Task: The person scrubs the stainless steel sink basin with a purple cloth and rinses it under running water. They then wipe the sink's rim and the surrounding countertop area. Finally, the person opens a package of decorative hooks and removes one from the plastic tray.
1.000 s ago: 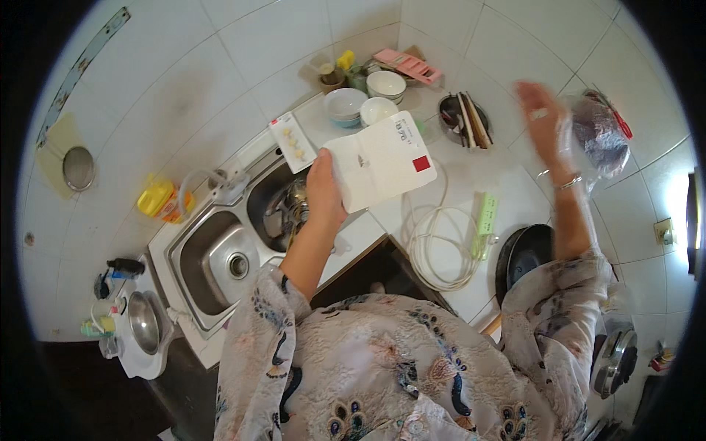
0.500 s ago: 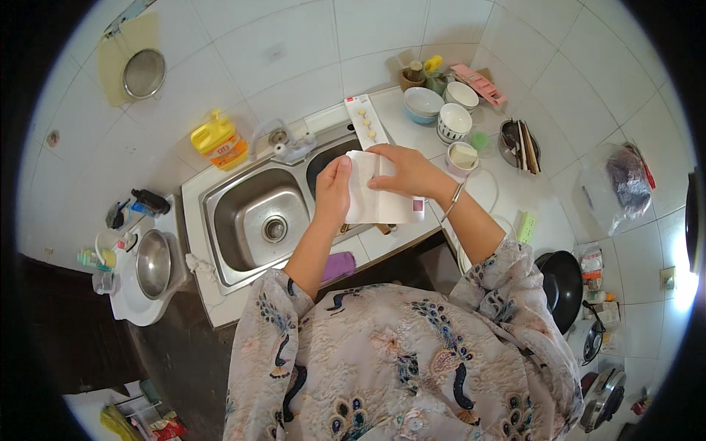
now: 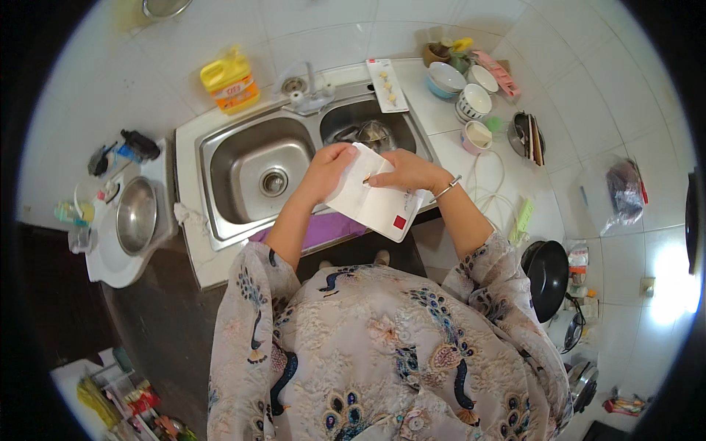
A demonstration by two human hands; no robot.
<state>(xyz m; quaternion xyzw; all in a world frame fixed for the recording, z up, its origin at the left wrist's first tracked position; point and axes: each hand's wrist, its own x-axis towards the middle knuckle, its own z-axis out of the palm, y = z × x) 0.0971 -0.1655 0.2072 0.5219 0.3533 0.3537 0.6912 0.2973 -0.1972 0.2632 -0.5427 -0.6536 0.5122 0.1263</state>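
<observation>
A flat white cardboard package (image 3: 384, 208) with a red square near one corner is held up between my hands, in front of the sink's right bowl. My left hand (image 3: 329, 172) is closed on its upper left edge, with the thumb on top. The fingers of my right hand (image 3: 409, 171) wrap its upper right side, the thumb pressing on the face beside a small dark spot, perhaps a hole. Behind my hands, a similar white card (image 3: 387, 87) with several yellow pieces lies at the back of the steel sink (image 3: 213, 176). Whatever is under the package is hidden.
A yellow jug (image 3: 230, 81) stands behind the left bowl. Bowls (image 3: 475, 103), a pink cup (image 3: 476, 137) and a white cable (image 3: 482, 192) occupy the right counter. A purple cloth (image 3: 316, 231) lies along the front edge. A black wok (image 3: 545, 279) is at the right.
The package has turned clockwise and tilted, so its red-square corner now points lower and shows more fully. My view has shifted, revealing more of the right bowl and the purple cloth.
</observation>
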